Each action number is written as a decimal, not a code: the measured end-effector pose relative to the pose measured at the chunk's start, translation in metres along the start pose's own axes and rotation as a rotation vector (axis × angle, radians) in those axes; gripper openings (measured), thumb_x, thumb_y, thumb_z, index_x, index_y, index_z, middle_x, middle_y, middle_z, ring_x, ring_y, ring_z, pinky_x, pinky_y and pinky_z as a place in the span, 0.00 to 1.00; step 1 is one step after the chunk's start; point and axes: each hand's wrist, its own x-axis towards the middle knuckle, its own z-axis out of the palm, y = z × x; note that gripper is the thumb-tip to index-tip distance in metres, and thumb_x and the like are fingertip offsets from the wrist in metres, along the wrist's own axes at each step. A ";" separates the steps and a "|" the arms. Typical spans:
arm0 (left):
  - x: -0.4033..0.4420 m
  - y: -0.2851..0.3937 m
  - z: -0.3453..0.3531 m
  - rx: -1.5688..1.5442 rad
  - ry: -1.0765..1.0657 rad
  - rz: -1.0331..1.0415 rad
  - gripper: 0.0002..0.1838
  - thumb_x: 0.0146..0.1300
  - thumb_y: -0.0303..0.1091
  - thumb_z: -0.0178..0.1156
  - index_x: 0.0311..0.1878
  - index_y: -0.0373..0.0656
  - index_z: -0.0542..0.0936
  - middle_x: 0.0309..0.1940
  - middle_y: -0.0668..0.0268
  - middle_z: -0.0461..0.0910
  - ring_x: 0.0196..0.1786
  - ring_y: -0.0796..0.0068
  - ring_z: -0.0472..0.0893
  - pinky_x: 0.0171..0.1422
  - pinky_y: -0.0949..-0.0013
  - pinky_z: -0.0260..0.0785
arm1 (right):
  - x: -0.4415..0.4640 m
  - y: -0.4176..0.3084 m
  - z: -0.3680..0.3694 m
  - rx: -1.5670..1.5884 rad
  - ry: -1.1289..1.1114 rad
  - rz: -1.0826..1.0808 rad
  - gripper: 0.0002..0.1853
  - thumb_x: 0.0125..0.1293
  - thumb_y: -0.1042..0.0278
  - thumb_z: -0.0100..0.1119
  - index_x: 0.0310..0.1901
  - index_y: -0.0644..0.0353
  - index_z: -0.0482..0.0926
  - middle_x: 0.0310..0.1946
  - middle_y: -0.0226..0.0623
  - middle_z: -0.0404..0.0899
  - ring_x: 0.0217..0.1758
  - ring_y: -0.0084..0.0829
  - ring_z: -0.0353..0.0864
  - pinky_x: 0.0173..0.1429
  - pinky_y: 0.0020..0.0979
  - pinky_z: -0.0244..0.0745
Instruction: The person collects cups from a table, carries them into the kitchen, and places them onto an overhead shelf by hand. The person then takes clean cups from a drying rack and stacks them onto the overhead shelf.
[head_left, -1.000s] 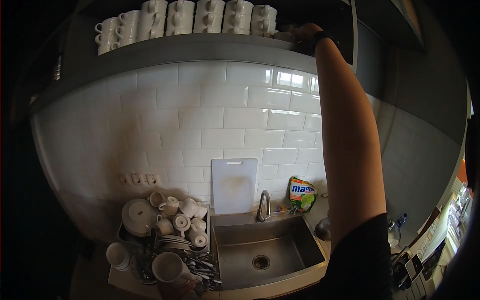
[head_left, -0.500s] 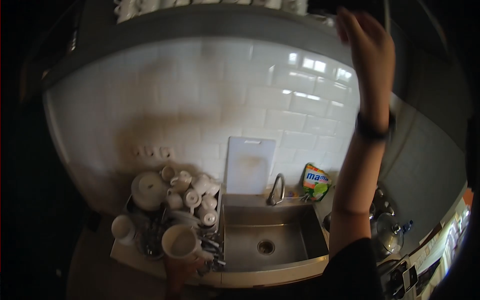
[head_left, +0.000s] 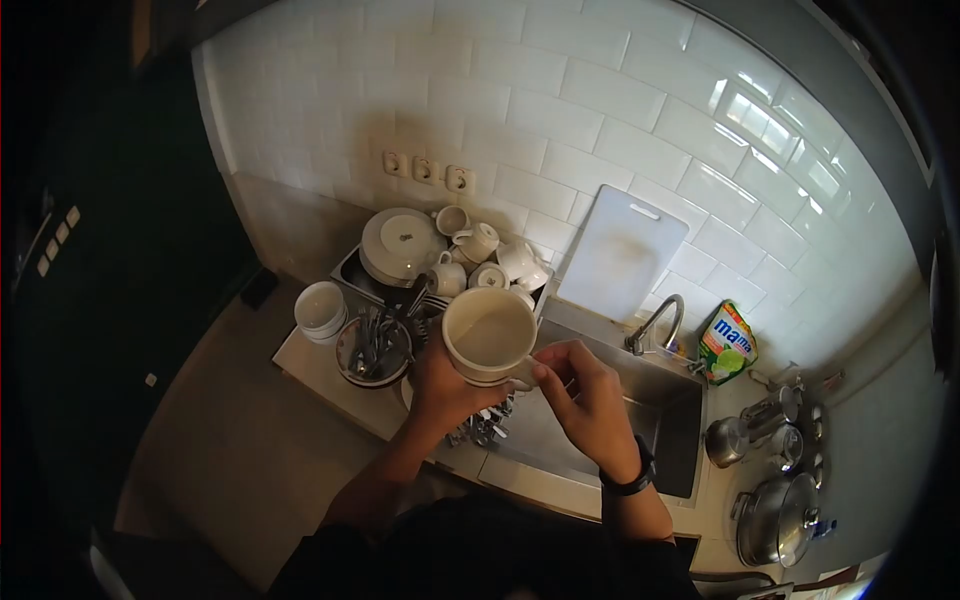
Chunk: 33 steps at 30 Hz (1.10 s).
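Observation:
A white mug is held up in front of me, its open top facing me. My left hand is wrapped round its left side and underside. At the mug's right, the thumb and fingers of my right hand, with a black band on the wrist, pinch the handle. A second edge shows under the mug; whether that is another stacked mug I cannot tell. Behind it, several white cups and upturned plates are piled in a dish rack.
A bowl of cutlery and stacked white cups stand left on the counter. The steel sink with its faucet lies to the right. Nearby are a cutting board, a green mama pouch and a lidded pot.
My right hand has come down from the upper shelf to the mug's handle. My left hand has raised the mug nearer. The view has tilted down and turned.

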 end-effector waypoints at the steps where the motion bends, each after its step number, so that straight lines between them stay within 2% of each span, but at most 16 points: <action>1: 0.000 0.001 0.001 0.005 0.002 0.016 0.47 0.32 0.33 0.79 0.58 0.40 0.64 0.51 0.58 0.75 0.54 0.63 0.77 0.56 0.62 0.71 | -0.001 0.003 0.002 -0.020 0.017 0.019 0.10 0.66 0.66 0.57 0.39 0.65 0.77 0.26 0.42 0.77 0.27 0.31 0.79 0.31 0.30 0.70; 4: 0.001 0.004 0.005 0.002 0.014 0.066 0.47 0.32 0.33 0.79 0.59 0.40 0.65 0.51 0.58 0.75 0.53 0.63 0.77 0.56 0.62 0.71 | -0.003 0.006 0.003 -0.031 0.041 -0.049 0.09 0.68 0.67 0.55 0.40 0.66 0.77 0.28 0.35 0.77 0.28 0.24 0.75 0.32 0.25 0.69; 7: 0.003 0.009 0.006 0.007 0.044 0.117 0.46 0.33 0.32 0.79 0.59 0.40 0.66 0.50 0.58 0.75 0.53 0.63 0.78 0.56 0.62 0.71 | -0.005 0.012 -0.001 -0.173 -0.092 -0.108 0.09 0.69 0.68 0.52 0.41 0.67 0.76 0.30 0.36 0.75 0.29 0.25 0.74 0.33 0.25 0.70; 10: 0.006 0.015 0.007 0.072 0.081 0.235 0.47 0.32 0.32 0.80 0.60 0.39 0.67 0.50 0.57 0.75 0.52 0.63 0.78 0.56 0.62 0.71 | -0.008 0.013 -0.003 -0.009 -0.198 -0.041 0.09 0.70 0.68 0.49 0.42 0.66 0.75 0.32 0.35 0.72 0.31 0.25 0.73 0.34 0.26 0.71; 13: 0.009 0.022 0.007 0.141 0.135 0.412 0.48 0.31 0.33 0.81 0.60 0.38 0.67 0.50 0.57 0.75 0.52 0.61 0.78 0.56 0.62 0.71 | -0.009 0.011 -0.004 0.151 -0.228 -0.030 0.12 0.71 0.63 0.49 0.42 0.66 0.73 0.31 0.45 0.71 0.35 0.45 0.72 0.40 0.38 0.67; 18: 0.010 0.023 -0.001 0.206 0.156 0.534 0.49 0.31 0.33 0.81 0.61 0.37 0.66 0.51 0.55 0.75 0.52 0.58 0.78 0.57 0.61 0.71 | -0.015 0.012 -0.003 0.280 -0.244 -0.029 0.12 0.72 0.64 0.48 0.46 0.64 0.74 0.34 0.41 0.69 0.34 0.38 0.70 0.41 0.33 0.66; 21: 0.010 0.033 -0.003 0.185 0.140 0.549 0.50 0.33 0.33 0.80 0.62 0.37 0.65 0.52 0.55 0.74 0.54 0.57 0.77 0.58 0.60 0.70 | -0.016 0.015 -0.002 0.320 -0.219 -0.074 0.12 0.72 0.64 0.47 0.47 0.64 0.74 0.34 0.39 0.69 0.34 0.35 0.69 0.41 0.32 0.66; 24: 0.011 0.040 -0.003 0.292 0.156 0.548 0.52 0.32 0.34 0.81 0.64 0.37 0.63 0.53 0.53 0.73 0.55 0.56 0.76 0.59 0.58 0.69 | -0.018 0.018 -0.002 0.346 -0.187 -0.122 0.12 0.72 0.64 0.47 0.47 0.63 0.75 0.34 0.37 0.68 0.34 0.33 0.69 0.41 0.31 0.66; 28: 0.016 0.045 0.001 0.307 0.156 0.491 0.57 0.30 0.34 0.81 0.66 0.37 0.59 0.54 0.51 0.71 0.56 0.53 0.75 0.59 0.57 0.68 | -0.016 0.010 -0.014 0.321 -0.106 -0.242 0.14 0.74 0.61 0.45 0.48 0.63 0.74 0.34 0.33 0.70 0.35 0.27 0.70 0.40 0.27 0.67; 32: 0.018 0.040 0.004 0.119 0.074 0.396 0.54 0.31 0.30 0.78 0.65 0.39 0.59 0.53 0.55 0.72 0.54 0.58 0.75 0.59 0.58 0.69 | -0.018 -0.011 -0.049 0.638 -0.018 -0.106 0.18 0.75 0.55 0.41 0.50 0.62 0.72 0.36 0.30 0.73 0.37 0.19 0.72 0.40 0.23 0.70; 33: 0.014 0.038 0.003 0.042 0.038 0.341 0.53 0.31 0.28 0.78 0.65 0.40 0.59 0.52 0.56 0.72 0.54 0.60 0.75 0.58 0.59 0.69 | -0.016 -0.019 -0.065 0.611 0.019 -0.116 0.18 0.75 0.55 0.42 0.49 0.63 0.72 0.36 0.30 0.73 0.37 0.20 0.72 0.40 0.23 0.70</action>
